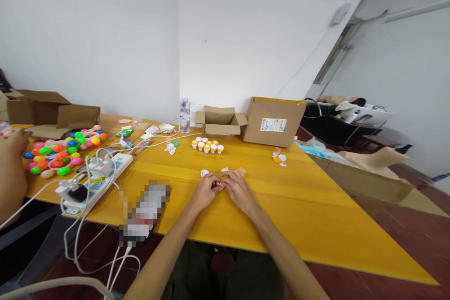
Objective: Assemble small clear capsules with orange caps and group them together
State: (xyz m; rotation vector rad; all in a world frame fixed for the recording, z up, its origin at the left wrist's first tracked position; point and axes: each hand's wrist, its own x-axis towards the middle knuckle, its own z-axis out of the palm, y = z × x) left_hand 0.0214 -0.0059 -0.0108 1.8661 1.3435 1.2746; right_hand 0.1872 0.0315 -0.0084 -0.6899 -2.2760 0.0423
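My left hand [204, 192] and my right hand [240, 190] meet over the table, fingers closed around one small orange-and-white plastic piece [220, 186]. Fingertips hide most of it. Just beyond my left fingers lies a round white part [204, 173]. A small white piece with dark spots [225, 169] is past the fingertips, and a pale translucent disc [242, 170] lies beside my right hand. Farther back stands a cluster of several small orange-and-white capped pieces [207, 145].
An open carton [222, 122], a large box [274, 123] and a water bottle [184, 115] stand along the wall. At left are a power strip [121, 165] with cables, a phone [147, 213], colourful plastic balls [59, 155] and another person's arm [13, 173]. Loose parts [280, 157] lie right.
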